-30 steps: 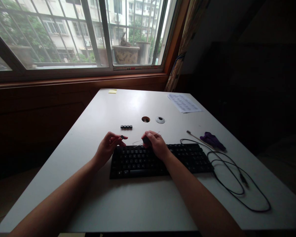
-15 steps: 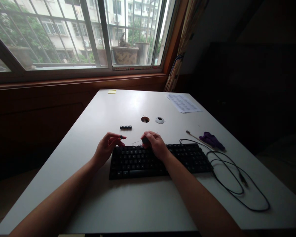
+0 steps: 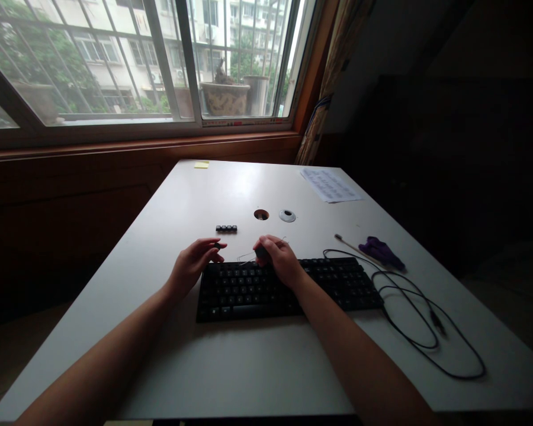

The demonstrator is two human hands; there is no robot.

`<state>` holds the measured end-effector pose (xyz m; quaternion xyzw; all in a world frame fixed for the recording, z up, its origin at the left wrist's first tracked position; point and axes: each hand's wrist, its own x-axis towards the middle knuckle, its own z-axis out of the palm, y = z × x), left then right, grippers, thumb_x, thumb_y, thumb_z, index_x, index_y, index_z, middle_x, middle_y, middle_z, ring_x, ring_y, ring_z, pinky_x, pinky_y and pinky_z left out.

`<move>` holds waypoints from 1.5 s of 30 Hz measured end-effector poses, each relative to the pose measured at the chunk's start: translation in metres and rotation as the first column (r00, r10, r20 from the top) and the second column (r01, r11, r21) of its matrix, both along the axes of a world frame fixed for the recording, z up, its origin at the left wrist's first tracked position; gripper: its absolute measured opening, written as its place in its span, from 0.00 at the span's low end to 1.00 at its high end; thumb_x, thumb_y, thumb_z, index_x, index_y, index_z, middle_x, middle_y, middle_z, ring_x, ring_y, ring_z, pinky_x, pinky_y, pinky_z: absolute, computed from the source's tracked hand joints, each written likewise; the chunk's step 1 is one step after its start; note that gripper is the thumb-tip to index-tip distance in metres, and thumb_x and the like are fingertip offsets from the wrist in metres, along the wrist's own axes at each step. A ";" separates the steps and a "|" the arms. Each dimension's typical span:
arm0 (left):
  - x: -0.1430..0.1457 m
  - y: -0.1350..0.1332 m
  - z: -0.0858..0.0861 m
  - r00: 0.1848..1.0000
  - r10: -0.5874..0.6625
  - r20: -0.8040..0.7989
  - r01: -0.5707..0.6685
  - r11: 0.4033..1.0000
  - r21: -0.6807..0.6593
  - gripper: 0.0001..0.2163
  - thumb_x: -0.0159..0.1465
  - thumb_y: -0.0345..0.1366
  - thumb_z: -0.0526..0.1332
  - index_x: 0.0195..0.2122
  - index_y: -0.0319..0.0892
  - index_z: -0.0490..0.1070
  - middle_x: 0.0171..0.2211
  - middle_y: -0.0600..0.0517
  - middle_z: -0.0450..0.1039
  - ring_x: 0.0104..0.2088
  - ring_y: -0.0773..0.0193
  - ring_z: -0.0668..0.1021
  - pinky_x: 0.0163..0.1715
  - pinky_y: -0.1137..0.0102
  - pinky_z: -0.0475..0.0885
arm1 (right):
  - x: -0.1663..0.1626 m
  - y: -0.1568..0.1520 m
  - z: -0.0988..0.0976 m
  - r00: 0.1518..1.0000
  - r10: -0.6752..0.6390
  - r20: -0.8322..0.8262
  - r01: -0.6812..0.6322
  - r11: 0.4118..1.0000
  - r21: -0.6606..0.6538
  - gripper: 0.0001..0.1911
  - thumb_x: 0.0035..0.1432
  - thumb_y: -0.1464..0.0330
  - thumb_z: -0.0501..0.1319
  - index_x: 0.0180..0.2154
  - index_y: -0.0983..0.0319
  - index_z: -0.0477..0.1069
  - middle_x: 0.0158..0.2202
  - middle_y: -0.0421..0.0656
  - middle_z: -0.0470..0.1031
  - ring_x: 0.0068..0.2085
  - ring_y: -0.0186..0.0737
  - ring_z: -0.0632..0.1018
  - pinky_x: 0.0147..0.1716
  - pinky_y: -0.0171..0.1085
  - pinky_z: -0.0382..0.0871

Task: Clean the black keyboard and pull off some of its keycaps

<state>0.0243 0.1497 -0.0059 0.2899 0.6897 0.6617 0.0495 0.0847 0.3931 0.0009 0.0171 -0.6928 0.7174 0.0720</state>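
Observation:
A black keyboard [image 3: 253, 291] lies on the white table under both hands. My left hand [image 3: 192, 264] is over its upper left corner, with a small black keycap [image 3: 217, 245] pinched between the fingers. My right hand [image 3: 284, 260] is closed around the dark handle of a wire keycap puller [image 3: 260, 252], above the upper middle of the keyboard. The puller's thin wire loops point left toward my left hand, and more wire shows behind the right fingers. Just beyond the hands, several black keycaps [image 3: 226, 228] stand in a short row.
To the right lie a coiled black cable [image 3: 411, 338], a purple cloth [image 3: 382, 253] and a thin-handled brush [image 3: 357, 247]. Farther back are a round table hole [image 3: 261, 215], its grey cover [image 3: 287, 216], printed sheets [image 3: 331, 185] and a yellow sticky note [image 3: 201, 165].
The fingers of my left hand have shifted slightly, turning the keycap in them. My right hand and the puller have stayed almost still.

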 end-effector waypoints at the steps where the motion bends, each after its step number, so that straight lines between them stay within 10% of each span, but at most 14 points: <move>1: 0.000 0.000 0.000 1.000 -0.001 0.006 0.001 1.000 0.011 0.14 0.68 0.40 0.63 0.51 0.41 0.71 0.47 0.43 0.80 0.35 0.60 0.83 0.41 0.63 0.78 | 0.000 0.000 0.000 1.000 0.000 0.001 0.000 1.000 -0.001 0.21 0.65 0.52 0.57 0.32 0.61 0.75 0.20 0.39 0.74 0.22 0.34 0.73 0.25 0.33 0.67; 24: 0.002 0.003 0.003 0.998 0.003 0.064 -0.011 0.993 0.120 0.11 0.66 0.39 0.66 0.36 0.43 0.63 0.43 0.47 0.82 0.28 0.63 0.82 0.30 0.66 0.76 | 0.000 0.000 0.001 1.000 0.000 0.004 0.000 1.000 0.012 0.21 0.64 0.51 0.57 0.32 0.61 0.75 0.20 0.39 0.74 0.22 0.34 0.73 0.25 0.34 0.68; 36: -0.005 -0.001 -0.007 1.000 -0.023 0.002 0.023 0.999 0.034 0.13 0.70 0.41 0.60 0.53 0.43 0.67 0.47 0.45 0.79 0.29 0.65 0.81 0.36 0.65 0.77 | 0.001 -0.001 0.002 1.000 0.000 -0.003 0.000 1.000 0.027 0.20 0.65 0.53 0.57 0.32 0.61 0.75 0.21 0.39 0.74 0.22 0.34 0.73 0.25 0.34 0.68; 45: -0.005 0.000 -0.006 0.999 -0.016 0.027 0.014 0.997 0.075 0.08 0.69 0.40 0.61 0.44 0.42 0.68 0.46 0.46 0.79 0.28 0.65 0.81 0.33 0.67 0.76 | 0.001 -0.001 0.003 1.000 0.009 -0.007 -0.009 1.000 0.025 0.20 0.65 0.54 0.57 0.32 0.61 0.75 0.20 0.39 0.74 0.22 0.33 0.73 0.25 0.33 0.68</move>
